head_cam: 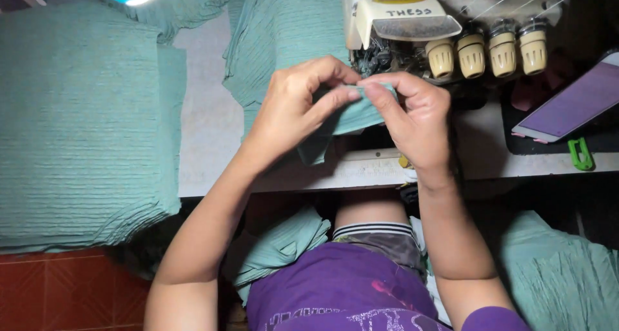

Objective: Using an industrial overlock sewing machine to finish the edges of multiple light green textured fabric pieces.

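Note:
My left hand (293, 105) and my right hand (412, 115) meet in front of a cream sewing machine (445, 28). Both pinch the top edge of a small piece of teal ribbed fabric (351, 118), which hangs down between them over the table edge. The fingertips of the two hands touch just below the machine's needle area. Four round cream tension knobs (487, 50) stand in a row on the machine's front, right of my hands.
A thick stack of teal fabric (77, 125) lies at the left, more teal cloth (284, 34) behind my left hand and in my lap (277, 250). A phone (570, 105) and green clip (580, 154) rest at the right. Another teal pile (561, 279) sits lower right.

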